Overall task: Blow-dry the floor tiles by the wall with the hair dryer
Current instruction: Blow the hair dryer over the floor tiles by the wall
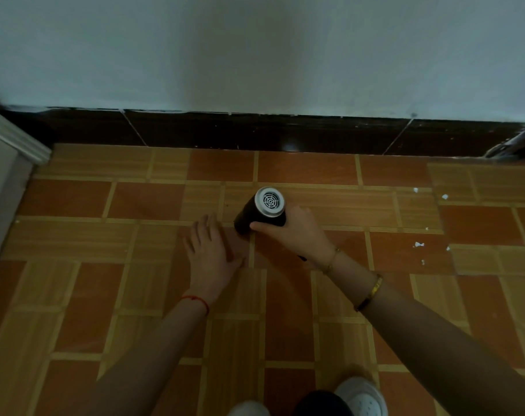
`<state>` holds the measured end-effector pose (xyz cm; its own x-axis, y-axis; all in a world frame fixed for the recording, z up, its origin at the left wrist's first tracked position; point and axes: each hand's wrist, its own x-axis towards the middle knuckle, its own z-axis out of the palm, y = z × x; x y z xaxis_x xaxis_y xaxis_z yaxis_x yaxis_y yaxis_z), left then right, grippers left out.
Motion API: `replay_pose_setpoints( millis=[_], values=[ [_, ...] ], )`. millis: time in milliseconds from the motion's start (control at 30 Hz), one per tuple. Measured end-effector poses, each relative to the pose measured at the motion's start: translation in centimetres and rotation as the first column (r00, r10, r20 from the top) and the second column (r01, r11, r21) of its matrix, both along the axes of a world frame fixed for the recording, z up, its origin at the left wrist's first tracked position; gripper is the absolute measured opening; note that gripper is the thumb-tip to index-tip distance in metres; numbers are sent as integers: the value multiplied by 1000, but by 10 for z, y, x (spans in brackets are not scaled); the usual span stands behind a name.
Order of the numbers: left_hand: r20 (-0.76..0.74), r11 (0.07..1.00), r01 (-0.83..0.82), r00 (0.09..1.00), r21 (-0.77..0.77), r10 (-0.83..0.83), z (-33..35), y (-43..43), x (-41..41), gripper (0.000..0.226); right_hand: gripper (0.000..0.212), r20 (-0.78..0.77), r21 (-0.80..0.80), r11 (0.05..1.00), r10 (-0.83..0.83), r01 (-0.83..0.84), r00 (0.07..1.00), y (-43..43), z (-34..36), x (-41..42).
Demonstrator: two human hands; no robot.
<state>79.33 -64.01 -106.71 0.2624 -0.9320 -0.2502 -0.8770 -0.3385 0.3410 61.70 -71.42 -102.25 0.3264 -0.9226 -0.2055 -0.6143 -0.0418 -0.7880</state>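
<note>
A black hair dryer with a silver grilled rear end is held low over the orange and tan floor tiles, its barrel angled down and to the left. My right hand is wrapped around its body. Just left of the dryer's nozzle, my left hand lies flat on a tile with the fingers spread. The nozzle end is partly hidden behind my left hand. The wall with a dark skirting runs across the top of the view, about two tile rows beyond the dryer.
A white door frame or cabinet edge stands at the left. A metal object pokes in at the right by the skirting. Small white flecks lie on the tiles at the right. My white shoes show at the bottom.
</note>
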Motion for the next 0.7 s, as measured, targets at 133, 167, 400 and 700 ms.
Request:
replay_pose_setpoints(
  millis=[133,167,400,700],
  values=[
    [-1,1000,8,1000,0,-8,0,0,-2,106,53,11,20,1000,-9,9,1000,-3,-1,-3],
    [-1,1000,10,1000,-5,-10,1,-1,-3,106,51,7,41,999,12,-12,1000,-4,0,-4],
    [-10,998,62,998,9,-62,2,-12,-14,105,47,82,7,970,-241,241,967,-1,3,-37],
    [-46,917,398,916,-32,-399,4,-38,-91,93,45,79,-15,876,-480,482,874,27,12,-128]
  ],
)
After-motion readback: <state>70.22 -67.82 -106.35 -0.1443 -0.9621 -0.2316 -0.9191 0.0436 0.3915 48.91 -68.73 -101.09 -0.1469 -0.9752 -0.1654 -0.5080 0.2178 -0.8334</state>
